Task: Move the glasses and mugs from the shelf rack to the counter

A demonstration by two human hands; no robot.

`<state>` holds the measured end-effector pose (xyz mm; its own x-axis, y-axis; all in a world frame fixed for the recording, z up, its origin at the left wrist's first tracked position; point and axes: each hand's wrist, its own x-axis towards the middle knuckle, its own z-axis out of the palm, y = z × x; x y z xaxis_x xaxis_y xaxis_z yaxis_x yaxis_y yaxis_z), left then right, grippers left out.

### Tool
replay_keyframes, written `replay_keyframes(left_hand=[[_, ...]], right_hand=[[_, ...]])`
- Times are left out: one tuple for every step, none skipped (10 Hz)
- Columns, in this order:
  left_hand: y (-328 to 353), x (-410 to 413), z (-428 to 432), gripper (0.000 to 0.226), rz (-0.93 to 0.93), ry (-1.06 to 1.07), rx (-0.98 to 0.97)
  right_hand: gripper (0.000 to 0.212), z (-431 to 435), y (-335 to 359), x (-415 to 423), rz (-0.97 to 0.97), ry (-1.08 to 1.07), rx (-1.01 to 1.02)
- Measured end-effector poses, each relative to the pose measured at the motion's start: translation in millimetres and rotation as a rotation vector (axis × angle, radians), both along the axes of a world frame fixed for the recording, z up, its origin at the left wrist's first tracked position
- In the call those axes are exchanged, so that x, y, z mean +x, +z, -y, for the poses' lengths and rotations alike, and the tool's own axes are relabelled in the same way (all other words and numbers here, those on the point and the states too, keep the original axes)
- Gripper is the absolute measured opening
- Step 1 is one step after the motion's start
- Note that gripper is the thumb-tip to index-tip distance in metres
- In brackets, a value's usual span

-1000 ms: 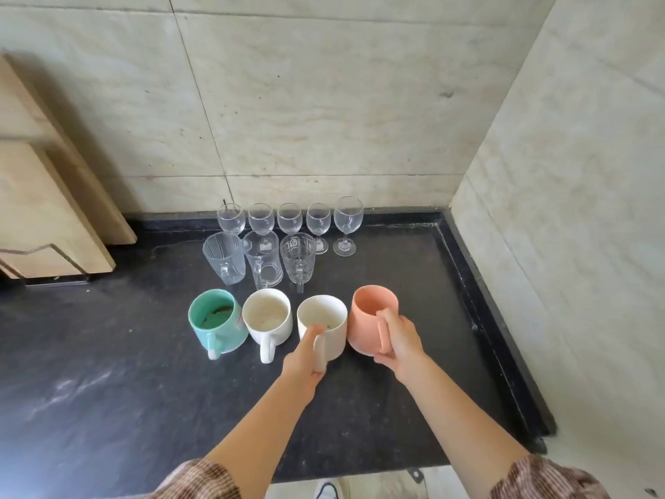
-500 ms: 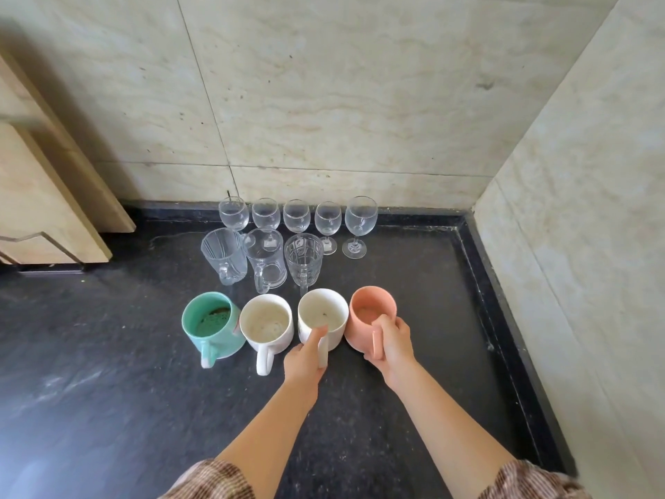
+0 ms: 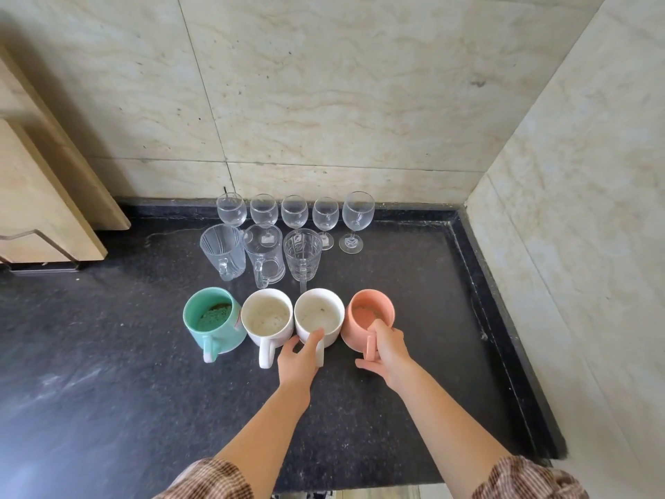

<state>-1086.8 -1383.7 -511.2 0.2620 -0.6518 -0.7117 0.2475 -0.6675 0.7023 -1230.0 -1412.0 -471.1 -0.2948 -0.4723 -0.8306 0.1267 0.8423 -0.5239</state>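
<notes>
On the black counter (image 3: 108, 390) stands a front row of mugs: a green mug (image 3: 212, 318), a white mug (image 3: 266, 318), a second white mug (image 3: 318, 315) and a peach mug (image 3: 367, 315). My left hand (image 3: 300, 358) grips the handle of the second white mug. My right hand (image 3: 387, 349) holds the handle of the peach mug. Both mugs rest upright on the counter. Behind them stand three glass mugs (image 3: 264, 253), and at the back wall a row of several wine glasses (image 3: 295, 212).
A tiled wall (image 3: 324, 102) closes the back and another wall (image 3: 575, 210) the right side. A raised black rim (image 3: 503, 318) edges the counter on the right. A wooden cabinet (image 3: 39, 196) juts in at the left.
Both hands slid the white and peach mugs a little back into line with the other mugs. The camera tilted downwards and nearer.
</notes>
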Motion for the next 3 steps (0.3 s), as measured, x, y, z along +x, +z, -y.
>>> replay_keyframes(left_hand=[[6.4, 0.3, -0.4, 0.064, 0.087, -0.049, 0.027], [9.3, 3.8, 2.7, 0.069, 0.111, -0.127, 0.053], [19.8, 6.3, 5.1, 0.065, 0.18, -0.242, 0.072]], right_hand=[[0.053, -3.3, 4.1, 1.0, -0.051, 0.019, 0.018], [0.055, -5.6, 6.8, 1.5, -0.108, 0.062, 0.023], [0.056, -9.5, 16.0, 2.1, -0.266, 0.162, -0.007]])
